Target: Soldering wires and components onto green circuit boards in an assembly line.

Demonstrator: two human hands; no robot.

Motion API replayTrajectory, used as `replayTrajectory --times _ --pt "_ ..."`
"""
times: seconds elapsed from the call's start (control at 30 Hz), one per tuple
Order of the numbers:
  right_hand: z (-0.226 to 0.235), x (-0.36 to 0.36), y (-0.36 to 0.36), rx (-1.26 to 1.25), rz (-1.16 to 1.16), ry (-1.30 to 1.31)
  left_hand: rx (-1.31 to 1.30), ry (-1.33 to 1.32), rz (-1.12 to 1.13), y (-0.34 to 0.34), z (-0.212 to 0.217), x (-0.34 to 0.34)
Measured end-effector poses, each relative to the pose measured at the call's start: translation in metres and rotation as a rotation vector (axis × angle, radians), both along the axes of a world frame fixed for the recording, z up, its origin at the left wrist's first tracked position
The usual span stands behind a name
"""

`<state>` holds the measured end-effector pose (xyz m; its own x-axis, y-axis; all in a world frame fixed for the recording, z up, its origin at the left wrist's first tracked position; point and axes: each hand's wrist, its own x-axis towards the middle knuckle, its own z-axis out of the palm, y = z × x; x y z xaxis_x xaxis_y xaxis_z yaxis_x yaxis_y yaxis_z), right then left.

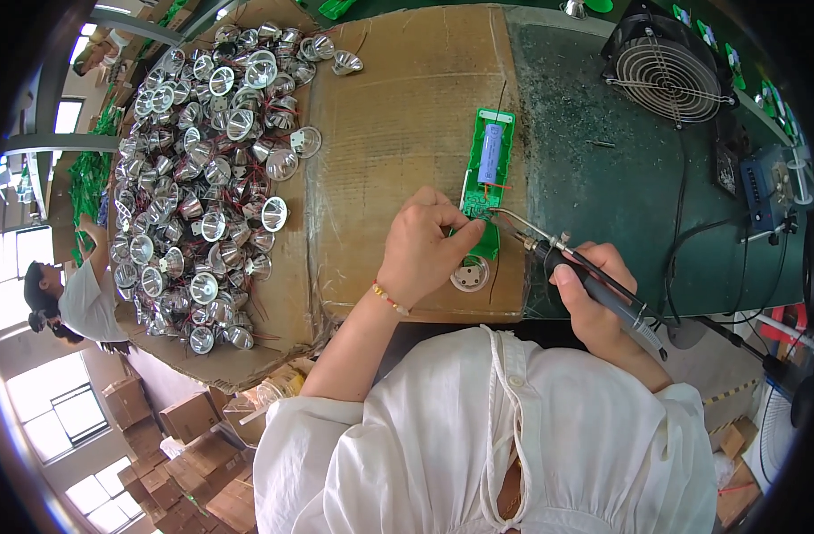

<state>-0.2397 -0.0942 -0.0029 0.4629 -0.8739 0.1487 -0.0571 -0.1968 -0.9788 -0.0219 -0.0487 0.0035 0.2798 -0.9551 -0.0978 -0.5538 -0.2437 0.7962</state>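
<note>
A green plastic housing (507, 133) lies lengthwise in front of me, with a lilac cylindrical battery cell (490, 153) in its far half. Nearer me, the small circuit board (481, 202) sits in the housing beside red wire ends. My left hand (429, 240) is closed in a pinch at the board's left edge; what its fingertips hold is hidden. In my right hand (592, 298) is a soldering iron (616, 301) with a thin feed tube, its tip pointing left at the board. A round lamp reflector (469, 275) lies at the housing's near end, partly covered by my left hand.
A large heap of silvery reflectors (213, 169) with red wires fills a cardboard tray at left. Brown cardboard (398, 116) covers the middle bench. A fan (669, 78) and a blue box (767, 196) stand at right, with black cables. Another person (85, 298) is at far left.
</note>
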Motion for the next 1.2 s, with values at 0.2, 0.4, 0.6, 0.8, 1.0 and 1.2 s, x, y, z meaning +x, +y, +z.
replayTrajectory --times 0.2,0.4,0.6,0.8,1.0,1.2 --pt "0.009 0.001 0.000 0.041 0.029 0.058 0.031 0.013 0.004 -0.001 0.001 0.000" --pt "0.006 -0.003 0.000 -0.021 -0.044 -0.046 0.043 0.054 0.012 -0.002 0.002 0.000" --pt "-0.005 -0.009 0.001 -0.003 -0.086 -0.076 0.055 0.075 0.022 -0.001 0.000 -0.002" --pt "-0.007 -0.007 -0.008 0.024 -0.142 -0.087 0.061 0.050 0.053 -0.005 0.000 0.001" --pt "-0.012 -0.011 -0.018 0.026 -0.227 -0.094 0.047 0.059 0.002 -0.001 0.015 0.002" --pt "-0.018 -0.023 -0.039 0.000 -0.306 -0.090 -0.009 0.066 0.048 0.015 0.019 0.015"
